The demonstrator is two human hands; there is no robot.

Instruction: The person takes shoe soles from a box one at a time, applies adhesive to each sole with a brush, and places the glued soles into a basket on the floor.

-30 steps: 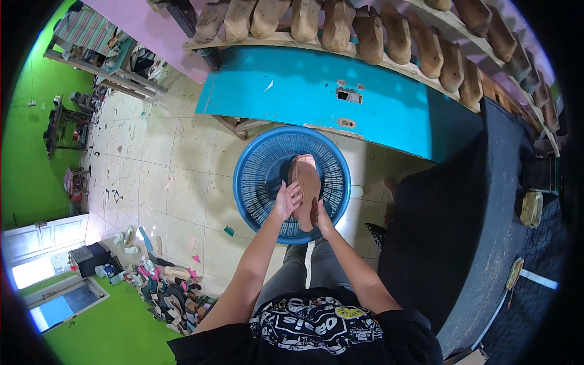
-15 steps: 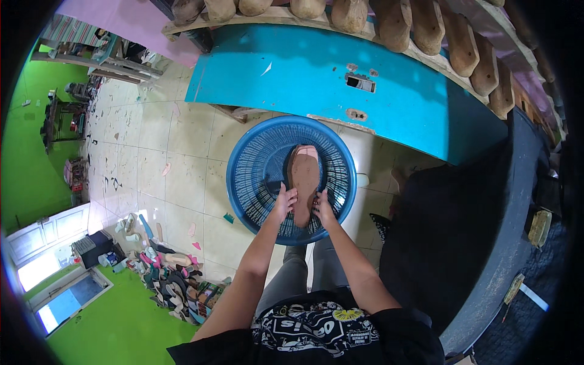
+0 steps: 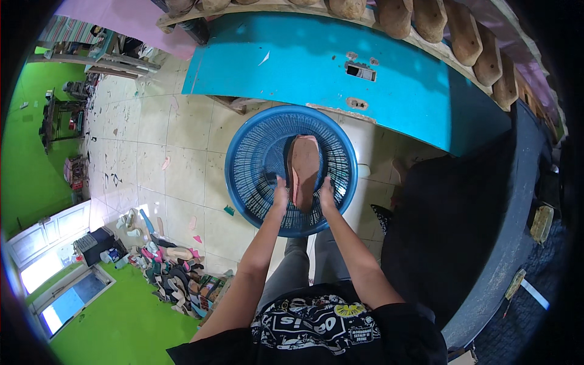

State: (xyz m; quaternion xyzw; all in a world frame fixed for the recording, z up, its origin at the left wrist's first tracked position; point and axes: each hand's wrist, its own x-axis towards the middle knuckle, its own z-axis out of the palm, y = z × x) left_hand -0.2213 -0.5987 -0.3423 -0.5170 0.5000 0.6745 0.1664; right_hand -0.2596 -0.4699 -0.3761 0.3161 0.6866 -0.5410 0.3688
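Note:
A brown shoe sole (image 3: 306, 164) with pink along its toe end and left edge lies lengthwise in a round blue plastic basket (image 3: 238, 134). Something dark shows around the sole's sides; what it is I cannot make out. My left hand (image 3: 281, 194) is inside the basket along the sole's left side, fingers pointing forward and stretched out. On the other side, my right hand (image 3: 327, 193) mirrors it, its fingers also straight. Neither hand is seen closed round the sole. Their palms face inward, and whether they touch the dark edge is unclear.
Beyond the basket stands a bright blue panel (image 3: 292, 61), with a rack of wooden shoe lasts (image 3: 462, 33) above it. Black cloth (image 3: 450, 225) covers the right side. Several shoes and sandals (image 3: 182, 277) are heaped at left. Scraps lie on the tiled floor (image 3: 182, 121).
My fingers, bent toward the sole before, are now straighter and pointing forward. The sole has shifted slightly, and more pink shows along its left edge. The view has moved a little.

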